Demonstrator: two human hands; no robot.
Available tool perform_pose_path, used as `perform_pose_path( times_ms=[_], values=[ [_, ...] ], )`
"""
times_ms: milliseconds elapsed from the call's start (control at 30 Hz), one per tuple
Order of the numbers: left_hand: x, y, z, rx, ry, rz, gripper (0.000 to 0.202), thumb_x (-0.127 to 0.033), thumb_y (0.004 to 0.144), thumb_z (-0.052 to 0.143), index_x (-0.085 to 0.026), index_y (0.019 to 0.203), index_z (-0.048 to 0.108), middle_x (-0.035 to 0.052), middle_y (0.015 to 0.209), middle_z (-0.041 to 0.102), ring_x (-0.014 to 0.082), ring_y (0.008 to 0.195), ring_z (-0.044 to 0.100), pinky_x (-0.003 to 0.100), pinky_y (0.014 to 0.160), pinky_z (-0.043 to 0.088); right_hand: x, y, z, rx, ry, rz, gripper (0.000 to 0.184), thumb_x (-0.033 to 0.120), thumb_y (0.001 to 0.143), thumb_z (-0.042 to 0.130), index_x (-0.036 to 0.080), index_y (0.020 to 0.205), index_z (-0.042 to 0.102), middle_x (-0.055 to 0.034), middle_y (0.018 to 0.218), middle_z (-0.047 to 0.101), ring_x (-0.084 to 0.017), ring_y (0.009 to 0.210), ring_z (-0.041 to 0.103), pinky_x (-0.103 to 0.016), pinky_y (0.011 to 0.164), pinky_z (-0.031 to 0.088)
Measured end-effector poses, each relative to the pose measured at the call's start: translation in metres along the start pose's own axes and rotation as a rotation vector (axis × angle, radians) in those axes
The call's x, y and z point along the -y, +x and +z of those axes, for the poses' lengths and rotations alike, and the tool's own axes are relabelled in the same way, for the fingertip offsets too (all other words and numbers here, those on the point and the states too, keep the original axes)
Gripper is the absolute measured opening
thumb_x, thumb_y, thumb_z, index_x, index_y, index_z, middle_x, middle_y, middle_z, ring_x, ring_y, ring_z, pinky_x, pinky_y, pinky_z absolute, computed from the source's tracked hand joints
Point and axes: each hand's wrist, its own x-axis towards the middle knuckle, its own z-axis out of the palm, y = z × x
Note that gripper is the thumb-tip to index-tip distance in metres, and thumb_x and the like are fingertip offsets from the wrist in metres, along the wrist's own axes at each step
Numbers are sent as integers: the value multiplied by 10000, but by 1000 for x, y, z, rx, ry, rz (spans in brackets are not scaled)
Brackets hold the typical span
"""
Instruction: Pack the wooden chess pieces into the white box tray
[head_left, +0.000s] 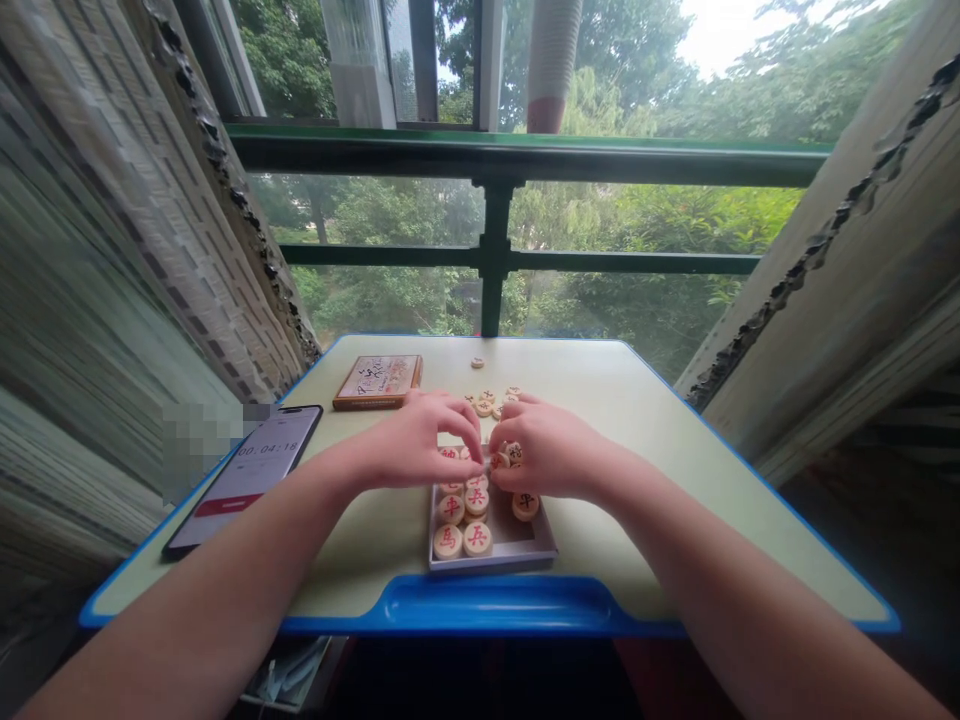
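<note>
A shallow grey box (525, 545) lies near the front edge of the table (660, 470) and holds several round wooden chess pieces (463, 522) with red characters. My left hand (420, 440) hovers over the box's far left part, fingers curled and pinched on pieces. My right hand (551, 448) is beside it over the far right part, fingers bent round a few pieces. Several loose pieces (491, 400) lie on the table just beyond both hands, and a single piece (477, 362) lies farther back.
The box lid (379, 380) lies at the back left. A phone (247, 475) showing a timer lies at the left edge. A blue groove (487, 600) runs along the front edge. Window railing (495, 250) and curtains close in the far side.
</note>
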Motion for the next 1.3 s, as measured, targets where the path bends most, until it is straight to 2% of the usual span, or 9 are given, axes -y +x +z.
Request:
perform_pose_path(
  times_ms=[167, 300, 500, 633, 867, 1167, 1233, 1300],
  values=[
    [-5, -1, 3, 161, 25, 24, 177, -200, 712, 570, -251, 736, 738, 11, 903, 590, 175, 892, 503, 335, 907, 290, -1, 3, 4, 0, -6, 11, 131, 266, 634, 639, 200, 720, 712, -52, 725, 582, -179, 743, 511, -260, 613, 391],
    [-3, -1, 5, 205, 61, 67, 196, -201, 720, 565, -275, 756, 743, 7, 890, 568, 179, 906, 481, 342, 926, 251, -3, 5, 3, -47, 76, -14, 123, 255, 638, 654, 188, 729, 703, -45, 712, 585, -176, 750, 512, -267, 657, 405],
    [5, 0, 7, 187, 78, 90, 142, -272, 734, 613, -290, 796, 740, 7, 869, 555, 172, 886, 484, 344, 909, 249, -8, 6, -5, -167, 172, 2, 137, 221, 656, 664, 177, 785, 682, -51, 794, 608, -187, 813, 514, -300, 735, 417],
    [9, 2, 9, 169, 68, 102, 144, -355, 750, 633, -271, 807, 735, 18, 869, 571, 176, 880, 488, 340, 867, 273, -11, 6, -7, -221, 186, 6, 120, 231, 663, 664, 179, 769, 682, -47, 797, 613, -182, 798, 524, -302, 734, 417],
    [12, 3, 9, 149, 78, 58, 103, -324, 748, 650, -271, 787, 729, 13, 906, 583, 193, 925, 477, 339, 863, 273, -13, 5, -8, -256, 229, 35, 139, 235, 678, 639, 177, 798, 680, -42, 814, 605, -160, 777, 540, -273, 699, 419],
    [14, 3, 8, 151, 69, 68, 109, -318, 759, 634, -275, 802, 725, 5, 918, 612, 191, 938, 488, 341, 889, 283, -15, 5, -9, -296, 250, 21, 127, 251, 680, 643, 175, 778, 671, -40, 800, 599, -163, 786, 544, -279, 708, 424],
    [15, 3, 7, 122, 45, 73, 128, -329, 762, 625, -257, 800, 723, 12, 909, 622, 187, 926, 504, 329, 879, 310, -16, 6, -8, -303, 258, 23, 136, 256, 681, 648, 173, 787, 670, -39, 800, 599, -163, 788, 545, -281, 713, 423],
    [16, 3, 5, 32, 0, 37, 157, -343, 761, 618, -227, 786, 719, 25, 889, 635, 183, 894, 528, 317, 849, 349, -17, 6, -7, -336, 259, 43, 147, 268, 684, 655, 171, 794, 667, -40, 799, 599, -163, 785, 544, -285, 713, 423]
  ],
)
